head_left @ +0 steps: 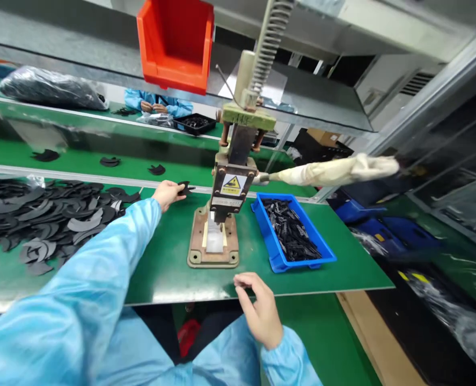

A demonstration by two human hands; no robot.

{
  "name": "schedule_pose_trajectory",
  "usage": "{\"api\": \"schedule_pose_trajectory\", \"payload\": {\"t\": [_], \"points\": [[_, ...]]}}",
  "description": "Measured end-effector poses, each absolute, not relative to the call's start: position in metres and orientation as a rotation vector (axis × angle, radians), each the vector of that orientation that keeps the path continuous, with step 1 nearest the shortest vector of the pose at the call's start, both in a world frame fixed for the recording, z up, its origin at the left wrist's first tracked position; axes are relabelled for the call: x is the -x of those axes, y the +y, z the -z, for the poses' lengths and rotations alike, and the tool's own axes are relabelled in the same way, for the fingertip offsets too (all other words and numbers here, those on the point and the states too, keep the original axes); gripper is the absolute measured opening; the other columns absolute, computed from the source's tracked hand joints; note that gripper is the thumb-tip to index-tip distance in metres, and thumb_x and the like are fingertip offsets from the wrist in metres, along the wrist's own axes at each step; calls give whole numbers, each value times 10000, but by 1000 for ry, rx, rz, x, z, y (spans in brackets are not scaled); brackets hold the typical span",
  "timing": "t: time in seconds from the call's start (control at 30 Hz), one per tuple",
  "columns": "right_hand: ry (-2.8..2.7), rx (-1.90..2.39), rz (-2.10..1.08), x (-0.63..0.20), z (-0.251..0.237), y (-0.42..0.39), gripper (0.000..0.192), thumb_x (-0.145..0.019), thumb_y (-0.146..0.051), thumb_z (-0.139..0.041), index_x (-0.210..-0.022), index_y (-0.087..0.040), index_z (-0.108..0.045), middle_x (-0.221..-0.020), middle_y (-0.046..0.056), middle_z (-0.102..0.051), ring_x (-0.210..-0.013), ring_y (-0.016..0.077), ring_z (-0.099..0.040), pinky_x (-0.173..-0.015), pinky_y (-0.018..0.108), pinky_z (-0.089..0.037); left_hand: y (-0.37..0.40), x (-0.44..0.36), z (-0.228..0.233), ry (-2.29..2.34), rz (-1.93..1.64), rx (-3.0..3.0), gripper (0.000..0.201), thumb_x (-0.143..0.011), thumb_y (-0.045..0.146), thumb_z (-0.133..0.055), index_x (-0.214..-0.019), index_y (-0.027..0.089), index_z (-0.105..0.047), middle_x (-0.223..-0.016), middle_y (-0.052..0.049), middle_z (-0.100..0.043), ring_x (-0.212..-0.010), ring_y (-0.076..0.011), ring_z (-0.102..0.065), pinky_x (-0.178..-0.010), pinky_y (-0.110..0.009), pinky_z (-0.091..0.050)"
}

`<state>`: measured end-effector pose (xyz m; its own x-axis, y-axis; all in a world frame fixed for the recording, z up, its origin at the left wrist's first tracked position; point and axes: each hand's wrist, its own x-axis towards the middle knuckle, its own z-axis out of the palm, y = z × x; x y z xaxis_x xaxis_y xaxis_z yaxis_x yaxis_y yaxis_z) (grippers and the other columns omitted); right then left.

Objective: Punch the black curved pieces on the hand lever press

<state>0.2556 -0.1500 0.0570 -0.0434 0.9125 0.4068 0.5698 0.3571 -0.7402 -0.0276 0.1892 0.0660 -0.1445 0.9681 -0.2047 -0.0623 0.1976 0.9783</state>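
My left hand (167, 195) is closed on a small black curved plastic piece (186, 188) with thin prongs, held just left of the hand press (232, 187). A wrapped lever (334, 170) sticks out from the press to the right. Its base (195, 236) stands on the green table, with a pale metal plate (214, 236) beneath the ram. My right hand (260, 308) hovers by the table's front edge, fingers loosely bent, thumb apart, with nothing seen in it. Beside the press, a blue bin (276, 256) holds many thin black parts (292, 230).
A wide heap of black curved pieces (40, 214) covers the table's left side. Behind it, a green belt (133, 150) carries a few similar pieces. An orange bin (177, 69) hangs overhead. Across the belt, another person's hands (153, 107) work near a black tray (195, 123).
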Motion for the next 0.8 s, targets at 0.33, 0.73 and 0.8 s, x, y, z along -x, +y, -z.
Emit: {"api": "schedule_pose_trajectory", "payload": {"t": [0.33, 0.73, 0.8], "points": [[-1751, 1991, -91, -394, -112, -87, 333, -998, -406, -541, -1217, -227, -717, -1212, 124, -770, -1115, 253, -708, -1047, 457, -577, 202, 20, -2, 1439, -1193, -1222, 246, -820, 304, -743, -1007, 158, -677, -950, -87, -749, -950, -227, -723, -977, -382, -563], [-1944, 2325, -330, -426, -107, -15, 69, -826, -221, -715, -885, -255, -711, -760, -15, -729, -688, 137, -635, -706, 285, -443, 214, 72, -3, 1928, -1020, -1847, 600, -855, 370, -702, -1397, 116, -648, -1552, -265, -533, -1492, -455, -421, -1251, -573, -307], [-1901, 2289, -270, -426, -110, -21, 53, -842, -246, -687, -888, -260, -709, -857, 7, -740, -773, 153, -654, -749, 297, -457, 237, 81, -7, 2109, -855, -1840, 708, -860, 465, -685, -1457, 91, -614, -1546, -313, -530, -1468, -522, -424, -1210, -658, -297]]}}
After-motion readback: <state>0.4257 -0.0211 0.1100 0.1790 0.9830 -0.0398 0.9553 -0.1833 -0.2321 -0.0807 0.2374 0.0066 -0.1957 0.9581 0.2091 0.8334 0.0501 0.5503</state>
